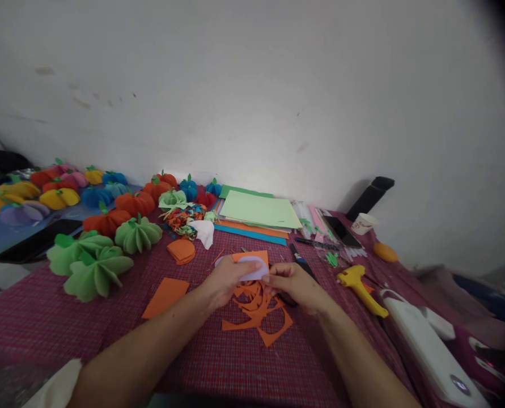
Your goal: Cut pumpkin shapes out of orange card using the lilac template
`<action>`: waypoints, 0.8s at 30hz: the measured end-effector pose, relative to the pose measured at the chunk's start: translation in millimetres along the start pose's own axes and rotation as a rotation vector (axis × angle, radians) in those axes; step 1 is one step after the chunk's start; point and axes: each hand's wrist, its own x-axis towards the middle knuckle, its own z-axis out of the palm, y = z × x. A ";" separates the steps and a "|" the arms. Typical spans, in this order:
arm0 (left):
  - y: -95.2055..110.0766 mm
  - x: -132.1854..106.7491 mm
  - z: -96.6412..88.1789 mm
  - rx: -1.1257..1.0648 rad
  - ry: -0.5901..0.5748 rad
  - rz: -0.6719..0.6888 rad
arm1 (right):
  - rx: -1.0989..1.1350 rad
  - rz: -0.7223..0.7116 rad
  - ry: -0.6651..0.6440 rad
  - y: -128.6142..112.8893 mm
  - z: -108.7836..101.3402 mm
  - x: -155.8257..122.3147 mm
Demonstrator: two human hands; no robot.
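My left hand (226, 279) pinches a pale round disc (252, 267) against an orange paper piece (252, 256), held just above the table. My right hand (292, 283) is closed near the disc's right edge, fingers together; a dark object shows under it, and I cannot make out what it grips. Below both hands lies a pile of orange paper offcuts (258, 314) with curved cut-outs. A stack of orange paper circles (181, 250) lies to the left, and an orange paper sheet (166, 296) rests flat nearby.
Paper pumpkins in green (94, 266), orange (135, 202), yellow and blue crowd the left side. Coloured paper sheets (258, 211) lie at the back. A yellow glue gun (360, 288), a phone (341, 229), a paper cup (363, 223) and a white device (426, 345) sit on the right of the plaid cloth (218, 362).
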 end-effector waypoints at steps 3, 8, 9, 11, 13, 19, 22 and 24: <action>0.3 1.8 -2.0 -0.064 0.014 0.006 | -0.006 -0.031 0.008 -4.8 -3.4 -1.1; 1.8 8.9 -8.1 -0.204 0.071 0.001 | -0.337 -0.145 0.217 -5.5 -19.0 -1.1; 2.5 10.5 -9.5 -0.228 0.087 0.008 | -0.476 -0.153 0.248 -2.9 -22.3 -1.0; 4.2 13.1 -12.2 -0.269 0.121 0.015 | -0.771 -0.129 0.277 4.1 -27.4 -0.9; 6.4 14.4 -13.9 -0.292 0.139 0.029 | -0.997 -0.089 0.280 11.6 -30.0 -1.0; 10.9 11.2 -11.1 -0.271 0.165 0.112 | -1.071 -0.069 0.338 13.1 -27.0 0.6; 9.7 8.5 -7.4 -0.277 0.155 0.113 | -0.746 -0.197 0.402 2.8 -18.8 1.3; 7.4 7.5 -5.6 -0.281 0.130 0.095 | -0.442 -0.261 0.326 -1.4 -11.0 1.9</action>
